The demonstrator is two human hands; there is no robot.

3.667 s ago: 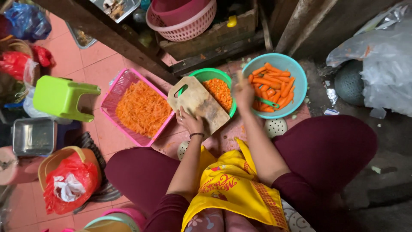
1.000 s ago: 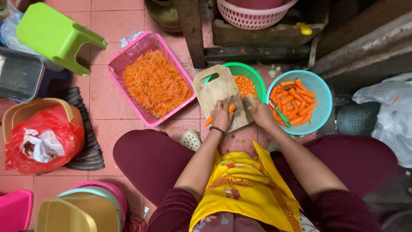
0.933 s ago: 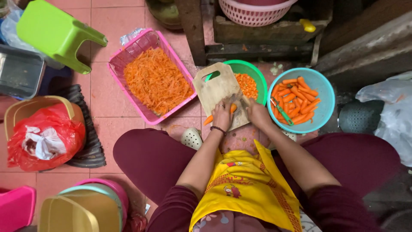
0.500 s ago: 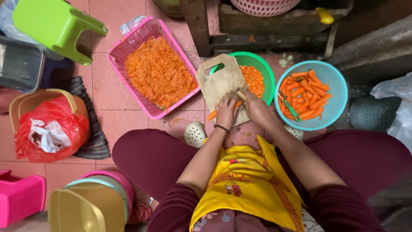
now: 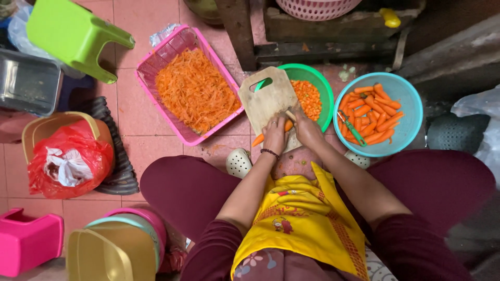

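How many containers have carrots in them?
3. The pink basket at the left holds shredded carrot, the green bowl behind the cutting board holds chopped pieces, and the blue bowl at the right holds whole carrots.

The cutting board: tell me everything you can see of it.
The cutting board looks like pale wood, rounded, with a slot handle at its far left corner. It rests tilted across the green bowl. The left hand presses a carrot on its near edge; the right hand holds a knife there.
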